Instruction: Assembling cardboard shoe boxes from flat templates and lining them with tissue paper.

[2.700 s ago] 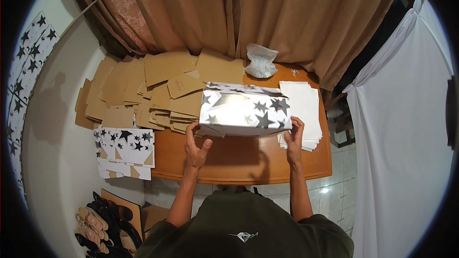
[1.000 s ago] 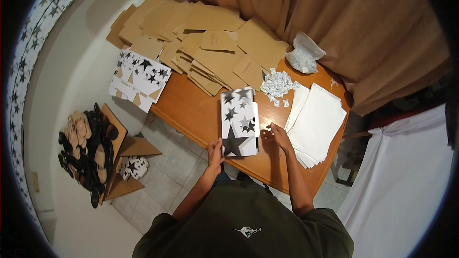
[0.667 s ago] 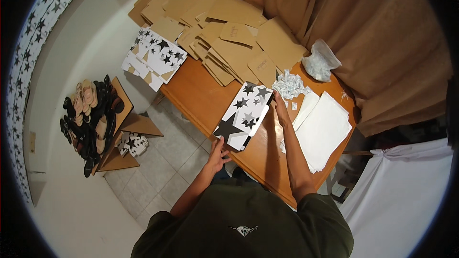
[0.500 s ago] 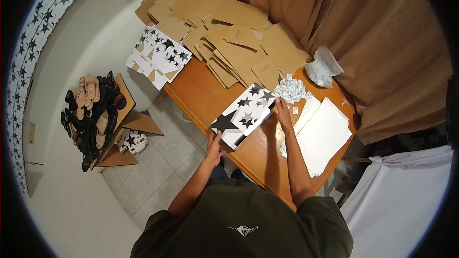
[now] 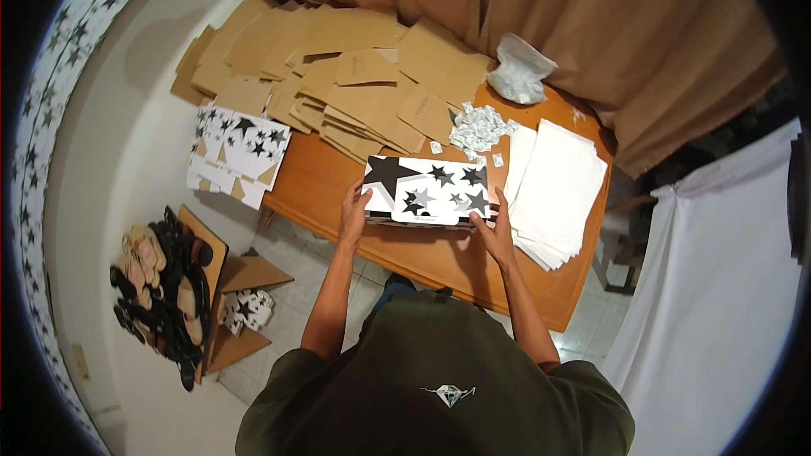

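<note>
The left hand [image 5: 355, 213] and right hand [image 5: 497, 232] grip the star box [image 5: 427, 191] on the table [image 5: 439, 262], likely ready for careful folding.

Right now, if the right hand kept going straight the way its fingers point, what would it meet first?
The right hand already touches the star-printed box, so the box comes first; beyond it, probably the small white packets, though depth is unclear.

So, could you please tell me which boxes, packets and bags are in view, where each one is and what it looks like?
Star-print box: white with black and grey stars, on the wooden table, between the left hand and right hand.
Flat star-print boxes: stacked at the table's left end.
Brown cardboard blanks: overlapping at the back.
Small white packets: heaped behind the box.
Clear plastic bag: back edge.
White sheets: stacked at right.
</note>
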Action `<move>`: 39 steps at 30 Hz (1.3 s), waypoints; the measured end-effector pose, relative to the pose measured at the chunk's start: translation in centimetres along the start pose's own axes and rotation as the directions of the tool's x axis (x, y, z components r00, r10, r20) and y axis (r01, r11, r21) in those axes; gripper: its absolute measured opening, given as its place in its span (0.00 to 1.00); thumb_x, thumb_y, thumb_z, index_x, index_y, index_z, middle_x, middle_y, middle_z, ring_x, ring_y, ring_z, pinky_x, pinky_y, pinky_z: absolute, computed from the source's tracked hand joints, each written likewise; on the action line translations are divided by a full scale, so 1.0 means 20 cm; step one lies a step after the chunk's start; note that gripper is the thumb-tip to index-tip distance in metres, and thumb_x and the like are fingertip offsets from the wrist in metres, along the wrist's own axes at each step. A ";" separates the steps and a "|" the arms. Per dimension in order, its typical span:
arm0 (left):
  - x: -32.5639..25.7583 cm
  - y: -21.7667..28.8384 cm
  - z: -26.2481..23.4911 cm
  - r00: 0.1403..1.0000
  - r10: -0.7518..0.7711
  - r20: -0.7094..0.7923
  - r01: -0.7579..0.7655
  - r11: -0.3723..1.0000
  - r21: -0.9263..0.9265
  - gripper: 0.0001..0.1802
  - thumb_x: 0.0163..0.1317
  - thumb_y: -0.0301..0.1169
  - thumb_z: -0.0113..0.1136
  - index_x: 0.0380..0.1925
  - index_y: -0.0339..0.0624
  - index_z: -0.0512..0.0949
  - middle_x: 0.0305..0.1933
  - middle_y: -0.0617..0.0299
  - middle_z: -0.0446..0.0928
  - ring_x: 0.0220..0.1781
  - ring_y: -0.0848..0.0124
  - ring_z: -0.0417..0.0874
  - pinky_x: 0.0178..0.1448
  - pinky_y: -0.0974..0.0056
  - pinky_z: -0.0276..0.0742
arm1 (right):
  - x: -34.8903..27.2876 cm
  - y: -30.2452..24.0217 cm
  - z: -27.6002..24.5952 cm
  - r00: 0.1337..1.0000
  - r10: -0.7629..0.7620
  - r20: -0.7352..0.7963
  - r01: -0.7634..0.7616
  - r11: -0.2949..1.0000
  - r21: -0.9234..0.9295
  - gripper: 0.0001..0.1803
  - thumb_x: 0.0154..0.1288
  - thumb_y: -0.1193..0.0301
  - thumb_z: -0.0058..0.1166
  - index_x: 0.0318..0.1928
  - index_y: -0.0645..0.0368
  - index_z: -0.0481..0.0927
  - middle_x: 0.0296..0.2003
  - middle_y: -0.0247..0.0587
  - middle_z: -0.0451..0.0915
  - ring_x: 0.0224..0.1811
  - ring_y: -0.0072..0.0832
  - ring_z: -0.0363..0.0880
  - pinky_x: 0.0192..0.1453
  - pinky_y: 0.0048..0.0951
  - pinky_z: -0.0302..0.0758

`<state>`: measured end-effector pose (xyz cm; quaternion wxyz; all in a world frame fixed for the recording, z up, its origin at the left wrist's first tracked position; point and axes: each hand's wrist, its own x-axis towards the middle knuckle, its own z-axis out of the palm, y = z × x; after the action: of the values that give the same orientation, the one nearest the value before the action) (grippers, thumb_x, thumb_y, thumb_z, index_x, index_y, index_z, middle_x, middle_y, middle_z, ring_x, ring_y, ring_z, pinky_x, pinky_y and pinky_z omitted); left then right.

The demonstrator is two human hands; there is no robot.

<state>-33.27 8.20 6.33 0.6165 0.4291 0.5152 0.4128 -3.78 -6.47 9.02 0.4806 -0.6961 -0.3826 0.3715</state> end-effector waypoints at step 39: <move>0.86 0.29 0.00 0.907 0.138 0.397 -0.323 0.834 0.447 0.17 0.66 0.40 0.68 0.36 0.33 0.82 0.33 0.54 0.84 0.36 0.72 0.82 0.42 0.63 0.78 | 0.62 -0.04 0.10 0.955 -0.066 -0.289 0.061 0.998 -0.026 0.13 0.73 0.66 0.61 0.44 0.66 0.82 0.34 0.32 0.82 0.38 0.16 0.76 0.46 0.21 0.73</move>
<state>-31.35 26.25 7.06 0.5092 0.7006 0.4307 0.2538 -0.38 5.51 7.35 0.5373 -0.7343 -0.3336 0.2467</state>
